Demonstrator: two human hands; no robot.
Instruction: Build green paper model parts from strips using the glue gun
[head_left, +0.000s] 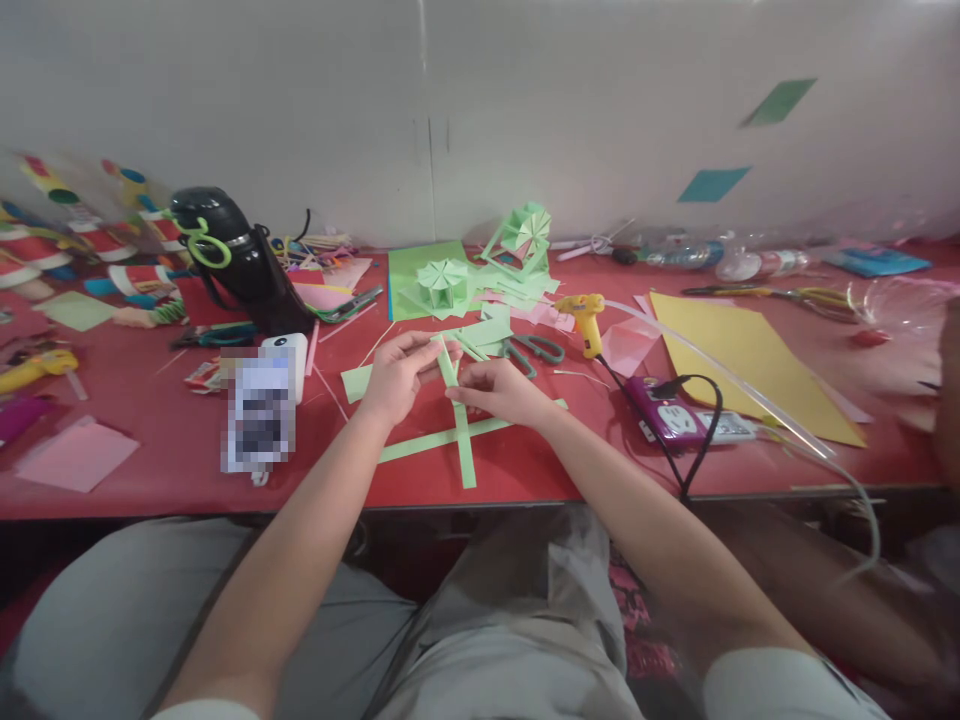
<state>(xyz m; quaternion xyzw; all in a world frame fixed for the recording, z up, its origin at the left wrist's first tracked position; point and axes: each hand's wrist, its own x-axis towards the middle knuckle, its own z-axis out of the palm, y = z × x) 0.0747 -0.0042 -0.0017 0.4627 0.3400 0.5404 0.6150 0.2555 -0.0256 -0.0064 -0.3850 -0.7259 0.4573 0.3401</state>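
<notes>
A light green paper strip (464, 450) is held between my two hands, its lower end hanging toward the table's front edge. My left hand (401, 372) pinches the strip's upper end. On its right side, my right hand (499, 388) grips the same strip with thumb and fingers closed. Beneath it, a second green paper strip (420, 444) lies slantwise across the red table. Green-handled scissors (544, 347) and green paper scraps (487, 328) rest just beyond my hands. Farther back stands a folded green paper wheel (442, 284), with another folded paper piece (525, 232) behind it.
A yellow glue gun (587, 318) stands right of the scissors, near a purple power socket (664, 412) with a black cord. Yellow paper (750, 360) lies farther right. To the left are a phone (261, 415), a black bottle (240, 265) and pink paper (77, 453).
</notes>
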